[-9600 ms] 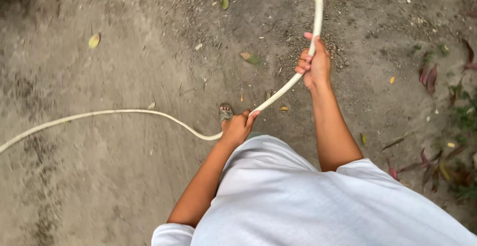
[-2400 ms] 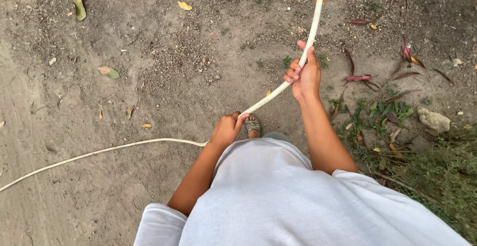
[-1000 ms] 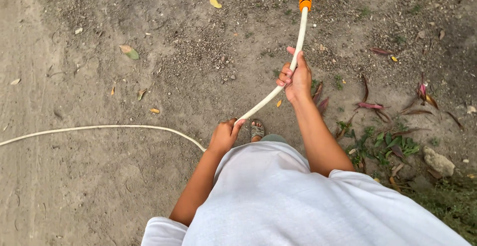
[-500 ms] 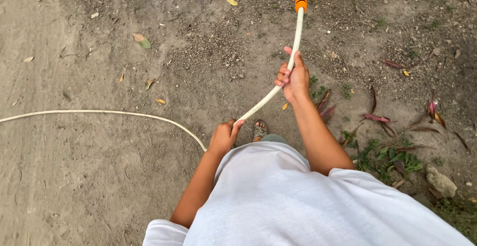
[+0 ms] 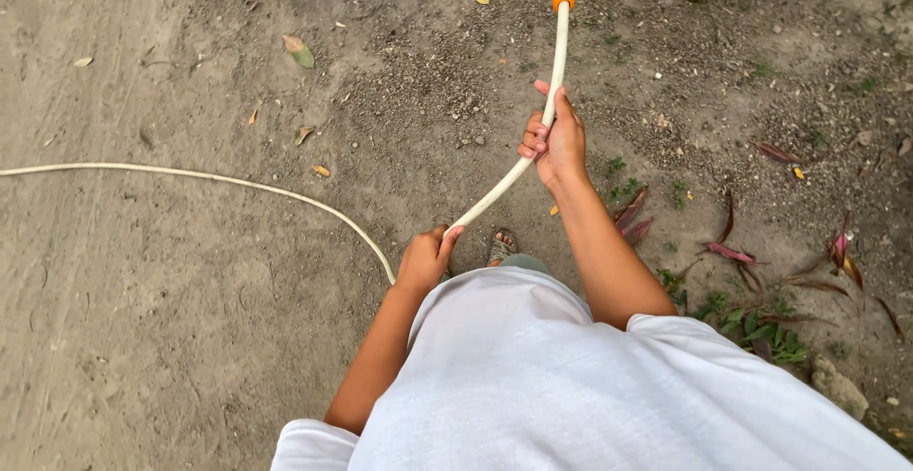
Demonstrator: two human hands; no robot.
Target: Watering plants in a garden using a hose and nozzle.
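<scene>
Both hands, left hand (image 5: 424,257) and right hand (image 5: 554,140), fingers clamped on the white garden hose (image 5: 509,178), are walking it forward; its trailing length is sliding up the dirt ground (image 5: 171,290).

Bare, grey-brown dirt ground (image 5: 171,319) fills the view, gritty with small pebbles toward twelve o'clock. A pale hose (image 5: 238,184) trails across it from nine o'clock toward the centre. Yellowed fallen leaves (image 5: 299,49) lie scattered around eleven o'clock; reddish leaves (image 5: 730,252) and low green weeds (image 5: 775,338) sit around four o'clock beside a stone (image 5: 837,387).
</scene>
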